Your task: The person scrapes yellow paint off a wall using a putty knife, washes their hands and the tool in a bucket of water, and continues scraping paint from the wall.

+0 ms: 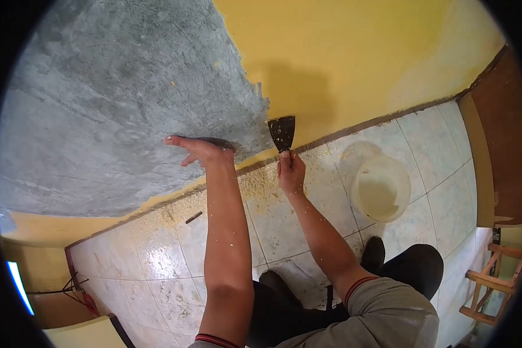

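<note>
My right hand [292, 174] is closed around the handle of a paint scraper [282, 132], thumb pointing up toward the blade. The scraper's wide dark blade, flecked with yellow bits, lies at the border between bare grey plaster [127, 104] and yellow paint [342, 52] on the wall. To its left, my left hand [200, 151] is against the grey plaster with fingers spread and nothing in them. Paint flakes [261, 188] litter the floor below the wall, and specks of paint cling to both forearms.
A whitish plastic bucket [381, 188] with some liquid stands on the tiled floor [296, 232], right of my right arm. A small dark stick [194, 217] lies near the flakes. At the far right are a wooden stool [493, 284] and a brown wooden panel [507, 139].
</note>
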Demonstrator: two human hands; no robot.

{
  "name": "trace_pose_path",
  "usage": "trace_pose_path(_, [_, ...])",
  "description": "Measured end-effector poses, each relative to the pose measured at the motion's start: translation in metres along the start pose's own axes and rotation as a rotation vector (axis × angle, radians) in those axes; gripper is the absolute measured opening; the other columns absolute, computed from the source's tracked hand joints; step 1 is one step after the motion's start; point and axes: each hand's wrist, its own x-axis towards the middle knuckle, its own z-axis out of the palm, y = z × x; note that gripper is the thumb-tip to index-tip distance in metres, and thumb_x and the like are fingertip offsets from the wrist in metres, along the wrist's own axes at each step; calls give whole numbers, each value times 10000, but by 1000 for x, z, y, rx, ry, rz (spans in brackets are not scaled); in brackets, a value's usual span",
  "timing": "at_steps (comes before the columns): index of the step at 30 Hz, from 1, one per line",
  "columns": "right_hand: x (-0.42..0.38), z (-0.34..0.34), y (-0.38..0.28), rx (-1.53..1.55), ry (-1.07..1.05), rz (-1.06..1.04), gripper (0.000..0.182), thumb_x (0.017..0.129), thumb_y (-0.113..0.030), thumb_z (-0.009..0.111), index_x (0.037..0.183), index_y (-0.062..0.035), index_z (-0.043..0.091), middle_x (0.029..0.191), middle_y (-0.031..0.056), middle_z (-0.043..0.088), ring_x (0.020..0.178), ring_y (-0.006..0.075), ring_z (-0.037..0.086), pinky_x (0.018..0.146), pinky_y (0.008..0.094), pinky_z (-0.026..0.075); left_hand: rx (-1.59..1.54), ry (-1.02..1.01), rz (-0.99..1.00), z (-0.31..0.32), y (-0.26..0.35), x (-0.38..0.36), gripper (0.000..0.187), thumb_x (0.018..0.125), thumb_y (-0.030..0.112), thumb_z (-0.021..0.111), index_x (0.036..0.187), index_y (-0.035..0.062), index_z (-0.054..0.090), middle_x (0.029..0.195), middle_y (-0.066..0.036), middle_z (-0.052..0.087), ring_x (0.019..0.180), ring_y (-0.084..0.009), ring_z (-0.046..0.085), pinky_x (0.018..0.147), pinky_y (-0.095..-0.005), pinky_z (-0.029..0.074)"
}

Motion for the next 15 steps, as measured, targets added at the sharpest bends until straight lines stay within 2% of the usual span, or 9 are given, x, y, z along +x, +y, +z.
trace_pose_path(2, [-6, -5, 20, -24, -3, -32, 359, 1039, -340, 529, 779, -93, 500, 588, -28, 470, 469, 52, 436, 439, 245, 368, 88, 52, 3, 0, -2, 4, 1385, 607, 1034, 318, 1502, 194, -325, 1620, -208, -192, 1503, -439, 31, 1175, -634, 173])
trace_pose_path(4, [-8, -10, 31, -76, -6, 46, 352, 1042, -326, 524, 780, -92, 500, 587, -27, 470, 463, 58, 433, 442, 249, 370, -17, -6, 14, 4, -3, 7, 1384, 607, 1035, 315, 1510, 192, -310, 1617, -209, -203, 1505, -433, 5, 1176, -634, 167])
trace_pose_path(5, [-1, -4, 42, -103, 36, 21, 427, 1019, -380, 528, 775, -29, 536, 594, 65, 531, 554, 159, 527, 558, 351, 417, -106, -48, 19, 4, -5, 10, 1384, 606, 1036, 312, 1517, 191, -296, 1614, -210, -214, 1508, -427, -22, 1177, -635, 161])
trace_pose_path(8, [14, 2, -2, -119, -64, -1, 445, 1011, -412, 534, 796, -22, 553, 607, 63, 549, 560, 164, 534, 571, 352, 428, -11, 10, -34, 0, -4, 9, 1383, 605, 1037, 306, 1497, 194, -332, 1624, -202, -184, 1507, -426, 23, 1177, -624, 185])
trace_pose_path(9, [9, 1, -18, 30, -107, 89, 436, 1005, -408, 547, 814, -16, 566, 607, 45, 546, 555, 158, 518, 567, 347, 423, -3, 18, -38, -4, -6, 8, 1383, 605, 1037, 306, 1497, 194, -332, 1624, -202, -184, 1507, -426, 23, 1177, -624, 185])
trace_pose_path(11, [-11, -10, 22, 5, -58, 125, 427, 1006, -395, 550, 811, -15, 562, 599, 36, 531, 551, 148, 502, 559, 342, 414, 64, 32, -31, -2, 0, 3, 1378, 609, 1035, 298, 1489, 193, -347, 1629, -195, -157, 1499, -429, 85, 1172, -629, 206])
trace_pose_path(13, [-4, -7, 31, -5, -1, 130, 418, 1006, -382, 554, 808, -14, 557, 592, 26, 517, 547, 138, 486, 552, 337, 405, -42, -54, 16, 4, -1, 7, 1371, 614, 1033, 295, 1496, 193, -335, 1630, -193, -150, 1497, -429, 98, 1168, -637, 210])
trace_pose_path(15, [-6, -6, 32, -34, 20, 92, 351, 1043, -298, 526, 758, -99, 483, 569, -33, 471, 461, 59, 431, 431, 240, 354, -120, -102, 46, 1, -7, 20, 1347, 625, 1028, 284, 1528, 197, -272, 1633, -175, -155, 1503, -416, 82, 1156, -672, 205])
